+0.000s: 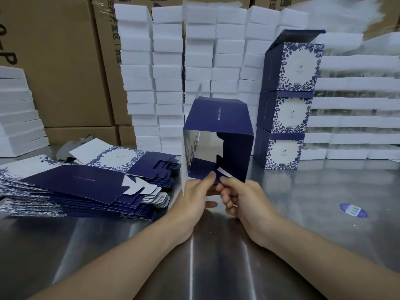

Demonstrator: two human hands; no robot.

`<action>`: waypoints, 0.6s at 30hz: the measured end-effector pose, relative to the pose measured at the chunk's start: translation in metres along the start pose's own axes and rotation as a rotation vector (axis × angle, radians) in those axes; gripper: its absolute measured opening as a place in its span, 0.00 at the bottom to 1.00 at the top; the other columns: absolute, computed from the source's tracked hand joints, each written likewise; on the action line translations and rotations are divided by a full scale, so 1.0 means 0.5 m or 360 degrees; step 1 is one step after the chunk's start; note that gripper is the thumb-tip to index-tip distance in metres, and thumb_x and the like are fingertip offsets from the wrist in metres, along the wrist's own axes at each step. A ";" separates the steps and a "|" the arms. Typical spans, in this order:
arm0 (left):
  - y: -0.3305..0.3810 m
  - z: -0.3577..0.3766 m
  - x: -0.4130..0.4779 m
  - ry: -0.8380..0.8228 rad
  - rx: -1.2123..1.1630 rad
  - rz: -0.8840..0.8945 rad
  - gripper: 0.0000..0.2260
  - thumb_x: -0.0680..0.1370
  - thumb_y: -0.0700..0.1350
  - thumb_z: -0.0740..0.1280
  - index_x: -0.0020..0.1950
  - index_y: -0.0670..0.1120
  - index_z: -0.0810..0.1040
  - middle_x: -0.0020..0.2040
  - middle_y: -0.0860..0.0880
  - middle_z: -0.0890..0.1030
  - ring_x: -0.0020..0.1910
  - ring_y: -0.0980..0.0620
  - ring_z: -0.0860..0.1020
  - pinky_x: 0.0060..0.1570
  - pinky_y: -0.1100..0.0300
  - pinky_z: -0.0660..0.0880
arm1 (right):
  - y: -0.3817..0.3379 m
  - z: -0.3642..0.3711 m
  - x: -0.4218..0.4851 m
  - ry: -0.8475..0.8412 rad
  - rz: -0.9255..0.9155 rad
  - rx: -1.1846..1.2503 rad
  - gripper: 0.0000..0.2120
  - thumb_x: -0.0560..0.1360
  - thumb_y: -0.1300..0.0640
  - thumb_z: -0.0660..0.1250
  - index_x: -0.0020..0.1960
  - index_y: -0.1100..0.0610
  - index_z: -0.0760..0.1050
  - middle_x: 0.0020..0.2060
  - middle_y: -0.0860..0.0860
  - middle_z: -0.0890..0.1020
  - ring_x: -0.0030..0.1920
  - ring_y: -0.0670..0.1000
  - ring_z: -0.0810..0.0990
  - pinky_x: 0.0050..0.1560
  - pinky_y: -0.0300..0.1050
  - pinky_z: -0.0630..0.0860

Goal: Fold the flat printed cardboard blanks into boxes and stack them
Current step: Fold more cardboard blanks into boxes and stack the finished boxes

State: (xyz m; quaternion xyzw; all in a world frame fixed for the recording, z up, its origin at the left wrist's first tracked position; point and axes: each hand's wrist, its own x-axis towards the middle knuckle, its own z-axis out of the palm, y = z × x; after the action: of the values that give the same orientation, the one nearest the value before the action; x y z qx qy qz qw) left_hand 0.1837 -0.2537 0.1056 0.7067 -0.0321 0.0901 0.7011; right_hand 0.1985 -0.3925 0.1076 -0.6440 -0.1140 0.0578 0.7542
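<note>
A half-formed navy blue box (218, 120) stands open toward me at the table's middle, its inside white and its side flaps loose. My left hand (194, 197) and my right hand (240, 198) meet at its near bottom edge, both pinching the lower flap. A spread pile of flat printed blanks (82, 182), navy with blue floral panels, lies to the left. To the right, three finished floral boxes (285, 105) stand stacked in a column, the top one with its lid raised.
Tall stacks of white foam blocks (168, 72) line the back, with more foam trays (350, 118) at the right and far left. Brown shipping cartons (56, 61) stand behind. A blue round sticker (353, 210) lies on the steel table (216, 256).
</note>
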 end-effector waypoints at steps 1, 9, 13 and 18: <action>0.003 0.002 0.000 0.0072 -0.0074 -0.0029 0.24 0.88 0.53 0.60 0.38 0.48 0.85 0.38 0.50 0.88 0.42 0.59 0.86 0.48 0.56 0.77 | 0.001 0.001 0.000 0.0012 -0.0017 -0.0014 0.16 0.83 0.54 0.67 0.37 0.55 0.82 0.28 0.51 0.76 0.27 0.45 0.71 0.30 0.38 0.67; -0.005 -0.012 0.010 0.0296 -0.0286 -0.0180 0.16 0.86 0.56 0.62 0.56 0.48 0.85 0.48 0.49 0.89 0.45 0.57 0.88 0.50 0.59 0.80 | 0.010 -0.002 0.006 0.0013 -0.0025 -0.0001 0.17 0.82 0.53 0.69 0.36 0.54 0.83 0.27 0.51 0.74 0.26 0.46 0.69 0.29 0.38 0.66; -0.012 -0.015 0.018 0.0304 -0.0266 -0.0207 0.18 0.87 0.57 0.60 0.61 0.47 0.84 0.50 0.48 0.89 0.47 0.54 0.88 0.52 0.58 0.80 | 0.018 -0.005 0.014 0.0064 -0.0039 0.0023 0.10 0.82 0.54 0.70 0.43 0.55 0.82 0.30 0.53 0.78 0.26 0.47 0.70 0.27 0.40 0.66; -0.018 -0.006 0.001 0.0199 0.0011 -0.0008 0.07 0.83 0.54 0.67 0.58 0.57 0.83 0.49 0.55 0.89 0.45 0.51 0.88 0.45 0.57 0.83 | 0.024 -0.018 0.028 0.0247 -0.0183 0.0174 0.11 0.82 0.56 0.71 0.61 0.42 0.77 0.49 0.46 0.88 0.32 0.55 0.85 0.26 0.43 0.75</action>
State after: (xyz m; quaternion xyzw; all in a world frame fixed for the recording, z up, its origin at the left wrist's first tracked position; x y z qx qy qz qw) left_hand 0.1856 -0.2504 0.0971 0.7021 0.0137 0.1324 0.6995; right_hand 0.2148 -0.3957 0.0961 -0.5967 -0.0887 -0.0296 0.7970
